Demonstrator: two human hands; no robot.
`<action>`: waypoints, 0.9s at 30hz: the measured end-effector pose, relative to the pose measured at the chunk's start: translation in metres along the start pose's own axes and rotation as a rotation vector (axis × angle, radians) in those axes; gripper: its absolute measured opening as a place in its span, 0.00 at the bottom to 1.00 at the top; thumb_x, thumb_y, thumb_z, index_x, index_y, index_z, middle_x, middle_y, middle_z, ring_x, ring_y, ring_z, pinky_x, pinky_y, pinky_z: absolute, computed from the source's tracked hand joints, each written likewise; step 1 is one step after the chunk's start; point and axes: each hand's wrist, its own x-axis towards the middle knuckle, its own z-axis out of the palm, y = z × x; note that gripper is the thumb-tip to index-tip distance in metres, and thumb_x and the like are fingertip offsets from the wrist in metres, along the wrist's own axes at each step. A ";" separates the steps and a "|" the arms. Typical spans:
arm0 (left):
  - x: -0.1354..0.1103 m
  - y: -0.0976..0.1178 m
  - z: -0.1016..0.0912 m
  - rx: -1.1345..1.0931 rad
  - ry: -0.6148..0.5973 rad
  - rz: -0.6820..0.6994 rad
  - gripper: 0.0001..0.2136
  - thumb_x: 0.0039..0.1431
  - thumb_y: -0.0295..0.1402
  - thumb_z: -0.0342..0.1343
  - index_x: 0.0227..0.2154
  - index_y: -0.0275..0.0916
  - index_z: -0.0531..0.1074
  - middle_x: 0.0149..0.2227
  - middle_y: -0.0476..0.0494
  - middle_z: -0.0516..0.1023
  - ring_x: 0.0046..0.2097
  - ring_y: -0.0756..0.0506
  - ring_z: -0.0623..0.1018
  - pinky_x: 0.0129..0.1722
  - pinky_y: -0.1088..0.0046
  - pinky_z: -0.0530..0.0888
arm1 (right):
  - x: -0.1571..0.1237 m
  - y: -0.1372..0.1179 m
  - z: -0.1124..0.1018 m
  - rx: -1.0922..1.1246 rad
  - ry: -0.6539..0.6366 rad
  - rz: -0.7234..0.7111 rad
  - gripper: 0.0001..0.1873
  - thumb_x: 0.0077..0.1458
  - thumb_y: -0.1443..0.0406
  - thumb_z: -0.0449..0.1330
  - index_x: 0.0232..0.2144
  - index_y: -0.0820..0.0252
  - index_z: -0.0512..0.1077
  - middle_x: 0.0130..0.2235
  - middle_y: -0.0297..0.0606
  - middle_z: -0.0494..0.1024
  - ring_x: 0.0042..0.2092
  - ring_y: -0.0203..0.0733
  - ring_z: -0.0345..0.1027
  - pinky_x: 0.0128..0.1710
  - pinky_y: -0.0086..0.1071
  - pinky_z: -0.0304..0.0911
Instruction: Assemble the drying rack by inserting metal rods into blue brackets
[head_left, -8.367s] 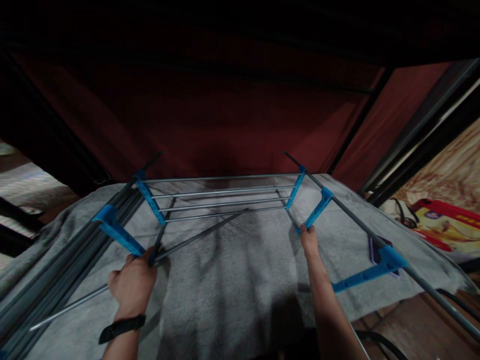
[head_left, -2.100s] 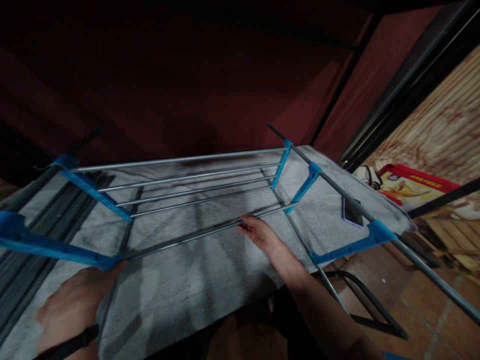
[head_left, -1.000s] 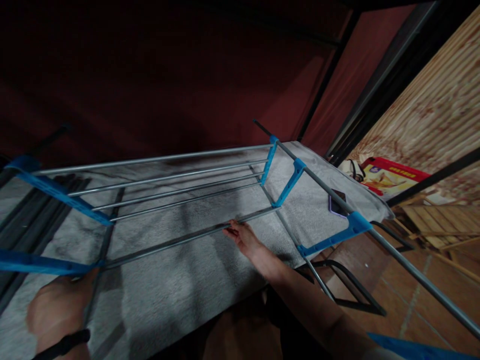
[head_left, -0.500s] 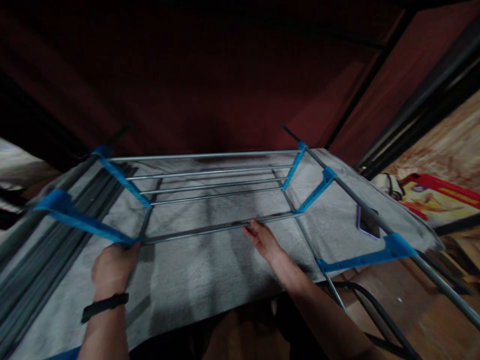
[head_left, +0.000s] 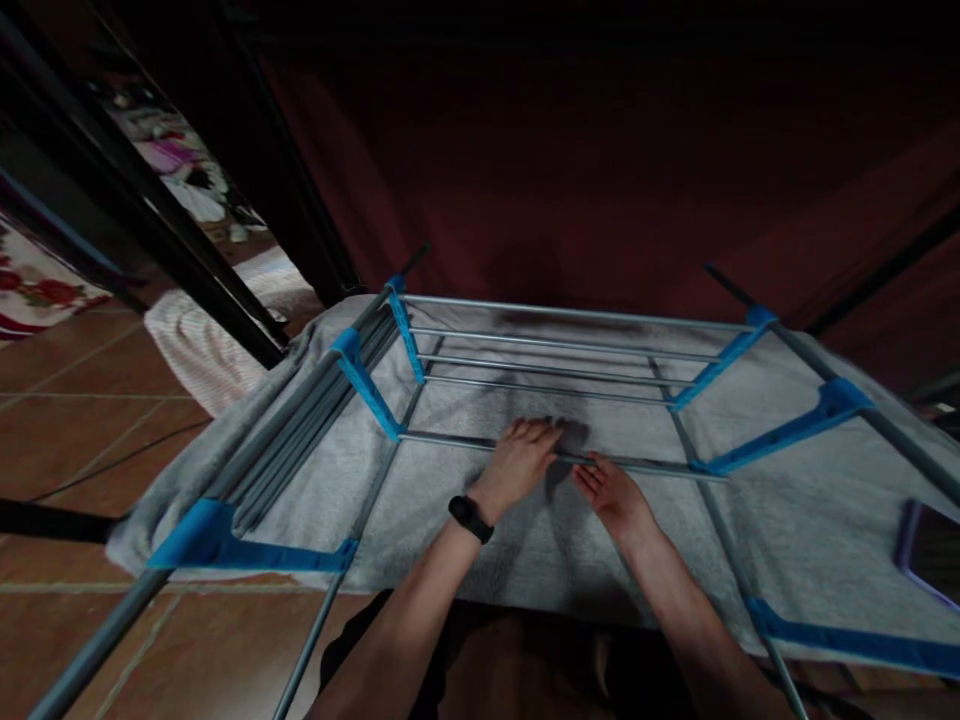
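Note:
A rack of grey metal rods and blue plastic brackets (head_left: 366, 382) lies on a grey towel (head_left: 465, 540). Both my hands are on its nearest cross rod (head_left: 660, 466), close together near the middle. My left hand (head_left: 519, 460), with a black band on the wrist, has its fingers curled over the rod. Just to its right, my right hand (head_left: 611, 492) has its fingers closed on the same rod. Behind this rod, three more rods (head_left: 555, 345) run between two blue brackets.
A bundle of loose grey rods (head_left: 300, 425) lies along the towel's left side. A dark phone (head_left: 930, 548) rests on the towel at the right edge. Brown floor tiles and a white cloth (head_left: 199, 345) are on the left. A dark red wall stands behind.
My left hand has left the blue bracket at the rod's left end and now sits beside my right hand at mid-rod. The view has swung to the left.

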 end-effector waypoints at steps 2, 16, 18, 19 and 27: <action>0.008 0.012 0.017 0.036 -0.094 0.065 0.20 0.68 0.30 0.49 0.61 0.41 0.66 0.58 0.40 0.74 0.59 0.43 0.72 0.61 0.61 0.67 | -0.001 -0.001 0.004 -0.002 0.019 0.014 0.01 0.53 0.66 0.63 0.31 0.54 0.75 0.30 0.34 0.77 0.37 0.37 0.76 0.43 0.32 0.76; 0.033 -0.006 0.049 0.002 -0.270 0.078 0.25 0.66 0.24 0.41 0.63 0.43 0.67 0.59 0.41 0.75 0.58 0.43 0.76 0.60 0.63 0.70 | -0.035 -0.095 -0.037 -1.375 0.166 -0.013 0.12 0.59 0.65 0.55 0.33 0.63 0.78 0.36 0.46 0.82 0.41 0.45 0.77 0.44 0.34 0.69; 0.034 -0.005 0.048 0.002 -0.295 0.065 0.24 0.67 0.26 0.41 0.64 0.44 0.66 0.60 0.41 0.74 0.59 0.43 0.75 0.60 0.63 0.70 | -0.040 -0.109 -0.057 -1.498 0.389 -0.060 0.13 0.61 0.64 0.55 0.39 0.66 0.77 0.42 0.52 0.81 0.49 0.52 0.75 0.49 0.38 0.66; 0.035 -0.005 0.047 0.002 -0.311 0.054 0.24 0.67 0.27 0.41 0.64 0.44 0.66 0.60 0.42 0.74 0.59 0.42 0.75 0.60 0.62 0.70 | -0.041 -0.114 -0.065 -1.549 0.487 -0.088 0.14 0.62 0.64 0.54 0.42 0.67 0.76 0.44 0.55 0.81 0.52 0.54 0.74 0.51 0.40 0.65; 0.041 -0.010 0.051 -0.007 -0.357 0.027 0.24 0.67 0.28 0.40 0.63 0.42 0.67 0.62 0.42 0.72 0.61 0.41 0.73 0.61 0.61 0.70 | -0.037 -0.123 -0.090 -1.845 0.830 -0.205 0.20 0.65 0.67 0.48 0.55 0.70 0.68 0.52 0.58 0.75 0.53 0.53 0.73 0.49 0.38 0.67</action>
